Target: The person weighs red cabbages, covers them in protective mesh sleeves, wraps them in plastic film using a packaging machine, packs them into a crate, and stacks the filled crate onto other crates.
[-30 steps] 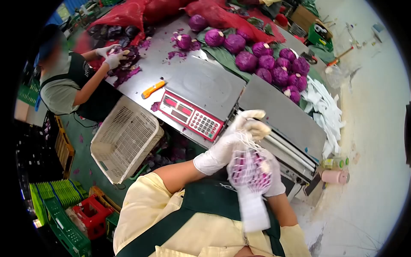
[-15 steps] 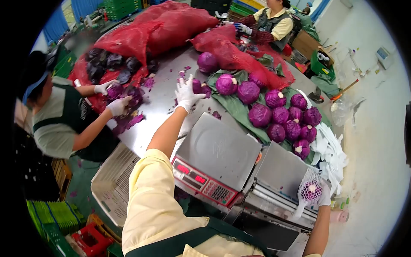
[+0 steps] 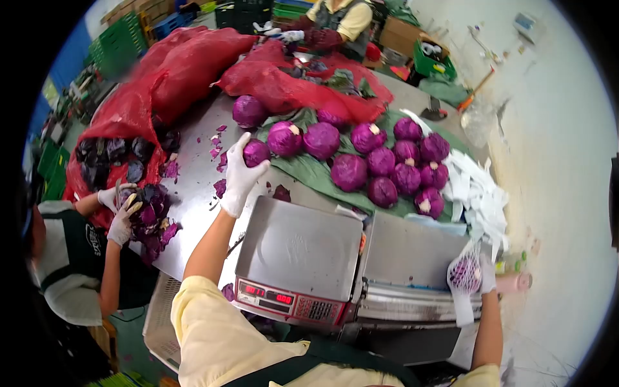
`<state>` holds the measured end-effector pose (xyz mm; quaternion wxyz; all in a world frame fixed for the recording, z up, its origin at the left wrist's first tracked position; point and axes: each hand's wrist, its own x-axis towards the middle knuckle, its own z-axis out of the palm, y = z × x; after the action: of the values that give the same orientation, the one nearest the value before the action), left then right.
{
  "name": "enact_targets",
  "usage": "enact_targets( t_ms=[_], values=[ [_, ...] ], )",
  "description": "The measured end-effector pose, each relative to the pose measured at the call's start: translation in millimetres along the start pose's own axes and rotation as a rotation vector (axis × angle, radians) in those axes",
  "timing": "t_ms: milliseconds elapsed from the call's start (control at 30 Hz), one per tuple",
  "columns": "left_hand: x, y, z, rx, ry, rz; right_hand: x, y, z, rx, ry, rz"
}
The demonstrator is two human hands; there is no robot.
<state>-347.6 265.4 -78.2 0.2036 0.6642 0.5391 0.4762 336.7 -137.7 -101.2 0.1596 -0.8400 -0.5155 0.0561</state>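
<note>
My gloved left hand (image 3: 242, 180) reaches over the steel table, its fingers and thumb curved around the near-left side of a small purple cabbage (image 3: 256, 153). On the right, my gloved right hand (image 3: 488, 274) holds a purple cabbage in a white net (image 3: 464, 274), with a white strip hanging below it. More purple cabbages (image 3: 348, 172) lie on green cloth (image 3: 303, 171) beyond the scale. Between my arms sits the scale (image 3: 300, 248) with a red-edged keypad panel. A metal-topped machine (image 3: 412, 248) stands right of it.
A co-worker's gloved hands (image 3: 122, 216) handle dark leafy cabbage at left. Another person (image 3: 338, 26) works at the far side. Red mesh sacks (image 3: 193, 71) lie across the back. White netting strips (image 3: 477, 193) are heaped at right, and a pale crate (image 3: 161, 322) stands at lower left.
The view has shifted. My left hand has come against the small cabbage, its fingers now around it. My right hand still holds the netted cabbage, having carried it rightward from my chest earlier.
</note>
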Motion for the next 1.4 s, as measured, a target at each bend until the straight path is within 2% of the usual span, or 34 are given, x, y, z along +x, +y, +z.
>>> enact_targets(
  t_ms=[33, 100, 133, 200, 233, 300, 333, 367, 433, 500, 533, 600, 633, 700, 733, 767, 833, 900, 967, 1033, 1067, 1133, 1200, 1233, 1267, 1300, 1333, 1367, 1400],
  values=[
    [-16.0, 26.8, -7.6, -0.079, -0.103, 0.105, 0.7, -33.5, -7.2, 0.276, 0.014, 0.228],
    [-50.2, 73.0, -19.1, -0.085, -0.339, 0.293, 3.0, -64.7, -17.0, 0.305, -0.026, 0.194],
    [-69.0, 94.2, -23.1, -0.058, -0.435, 0.323, 4.2, -79.3, -21.9, 0.297, -0.055, 0.223],
    [-104.4, 127.1, -22.1, 0.055, -0.566, 0.342, -1.5, -98.4, -21.8, 0.506, 0.009, 0.200],
    [-123.0, 138.5, -19.9, 0.170, -0.563, 0.420, -4.0, -106.0, -23.2, 0.551, 0.043, 0.265],
    [-153.0, 152.2, -14.3, 0.278, -0.652, 0.354, 0.0, -82.4, -12.0, 0.665, 0.048, 0.176],
    [-167.2, 148.8, -9.9, 0.401, -0.660, 0.363, -9.3, -112.8, -37.5, 0.860, -0.051, 0.495],
    [-178.3, 151.7, -6.0, 0.460, -0.708, 0.340, -8.7, -107.4, -43.9, 0.857, -0.063, 0.489],
    [-188.0, 150.0, -2.6, 0.439, -0.662, 0.355, -6.1, -81.8, -49.3, 0.908, -0.040, 0.477],
    [-189.9, 158.0, -5.0, 0.400, -0.695, 0.266, 3.1, -47.7, -54.9, 0.865, 0.008, 0.465],
    [-193.9, 154.7, -2.8, 0.242, -0.651, 0.182, 17.4, -16.9, -49.4, 0.875, 0.014, 0.462],
    [-197.5, 151.1, 0.3, 0.271, -0.571, 0.184, 45.3, 50.0, -36.1, 0.627, 0.159, 0.316],
    [-200.4, 153.1, 2.3, 0.295, -0.492, 0.178, 48.5, 62.5, -39.8, 0.634, 0.168, 0.305],
    [-210.9, 168.3, 4.6, 0.355, -0.439, 0.208, 63.9, 80.7, -49.9, 0.213, 0.425, 0.311],
    [-214.4, 164.2, 7.4, 0.324, -0.408, 0.224, 77.5, 89.4, -61.5, 0.205, 0.271, 0.439],
    [-218.9, 157.4, 11.1, 0.296, -0.375, 0.235, 86.0, 93.6, -64.1, 0.220, 0.278, 0.413],
    [-226.0, 144.6, 16.7, 0.302, -0.350, 0.181, 101.4, 103.9, -45.2, -0.130, 0.466, 0.383],
    [-236.6, 153.1, 23.0, 0.247, -0.309, 0.067, 122.4, 119.2, -18.6, -0.196, 0.466, 0.329],
    [-240.5, 155.0, 25.8, 0.331, -0.316, 0.105, 148.4, 99.5, -10.7, -0.259, 0.461, 0.286],
    [-244.2, 150.7, 28.8, 0.296, -0.343, 0.133, 151.7, 64.9, -40.1, 0.181, 0.304, 0.315],
    [-246.6, 154.5, 28.6, 0.322, -0.316, 0.154, 144.9, 43.2, -50.3, 0.244, 0.421, 0.208],
    [-246.5, 169.1, 28.4, 0.376, -0.209, 0.221, 109.6, -5.2, -90.3, 0.323, 0.504, 0.035],
    [-241.6, 209.1, 36.0, 0.320, -0.102, 0.270, 48.5, -59.4, -137.0, 0.515, 0.533, -0.271],
    [-242.0, 233.7, 40.1, 0.244, -0.084, 0.284, 18.7, -81.7, -157.1, 0.670, 0.354, -0.400],
    [-249.2, 279.7, 52.4, 0.013, -0.163, 0.174, -7.9, -103.4, -166.4, 0.820, 0.151, -0.532],
    [-259.9, 318.2, 61.1, -0.128, -0.245, 0.188, -32.7, -125.4, -160.4, 1.051, -0.007, -0.586],
    [-274.6, 355.2, 66.5, -0.220, -0.344, 0.323, -53.5, -145.2, -178.1, 0.618, 0.091, -0.912],
    [-289.0, 386.0, 66.9, -0.280, -0.429, 0.490, -66.8, -163.3, -175.9, 0.672, 0.003, -1.078],
    [-300.9, 406.1, 66.8, -0.316, -0.485, 0.608, -80.8, -175.5, -176.1, 0.594, -0.042, -1.138]
  ],
)
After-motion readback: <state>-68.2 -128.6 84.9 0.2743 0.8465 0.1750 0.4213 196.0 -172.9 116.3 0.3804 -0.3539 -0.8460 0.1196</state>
